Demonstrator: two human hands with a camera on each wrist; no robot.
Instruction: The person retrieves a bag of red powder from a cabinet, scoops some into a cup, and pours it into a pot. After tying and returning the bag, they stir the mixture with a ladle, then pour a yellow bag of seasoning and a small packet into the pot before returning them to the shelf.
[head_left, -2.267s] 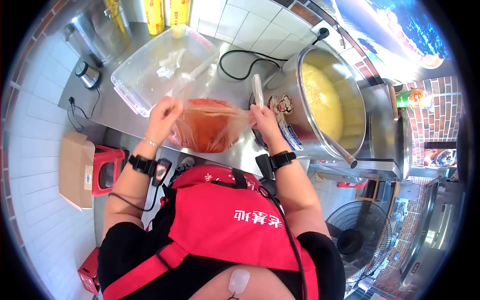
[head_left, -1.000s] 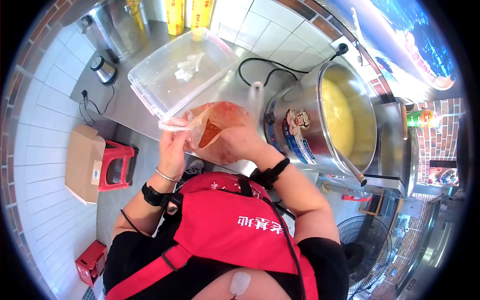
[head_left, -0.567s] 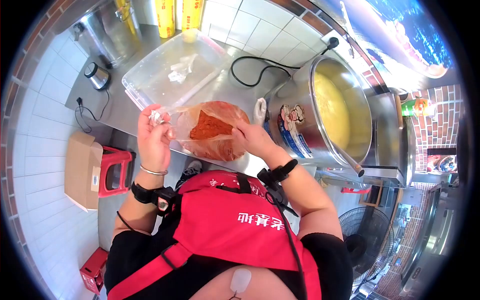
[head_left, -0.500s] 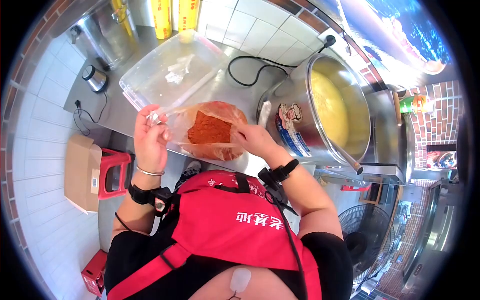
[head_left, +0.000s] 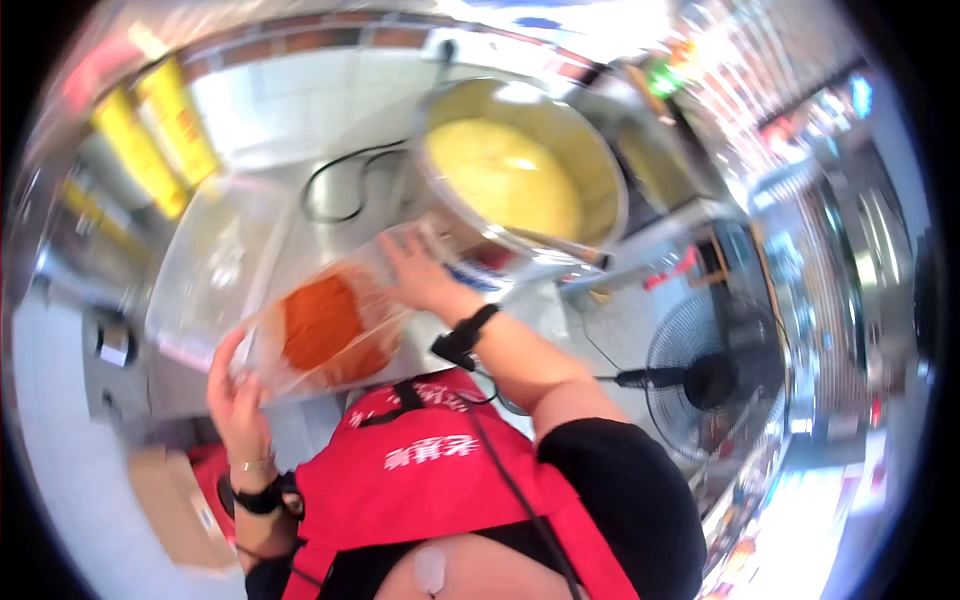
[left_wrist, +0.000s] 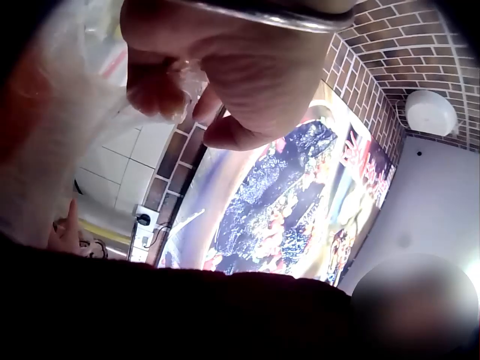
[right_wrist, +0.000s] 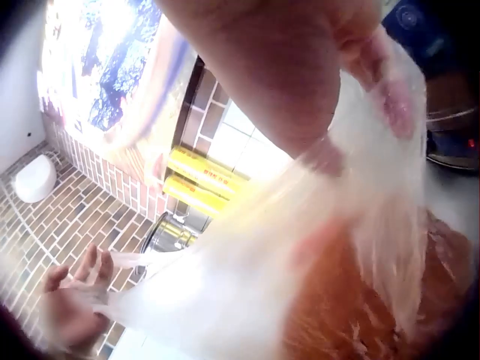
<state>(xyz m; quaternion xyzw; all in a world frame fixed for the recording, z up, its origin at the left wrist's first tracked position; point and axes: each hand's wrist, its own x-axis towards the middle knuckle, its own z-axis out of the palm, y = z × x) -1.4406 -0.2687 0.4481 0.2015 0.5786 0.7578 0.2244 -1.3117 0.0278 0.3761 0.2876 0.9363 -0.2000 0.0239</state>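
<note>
**Spreading a thin, clear plastic bag of orange-red powder between left hand and right hand**

Pinches the film with thumb and fingers of the left hand, on the side away from the big round stainless-steel pot, probably to anchor one edge of the mouth. Rests the right hand on the film at the side nearest the pot, with thumb and fingers apart, presumably to prevent any folding over the powder. Impossible to tell whether also gripping a crease there.

Locates the bag in front of the pot and to its left, at the near edge of the grey metal counter, perhaps to rest the weight there. In the pot, yellow contents; across its near rim, a long rod-like handle, likely propped for easy reach. Left of the pot, farther out than the bag, a shallow, clear plastic box with whitish scraps inside, too blurred to identify.
</note>
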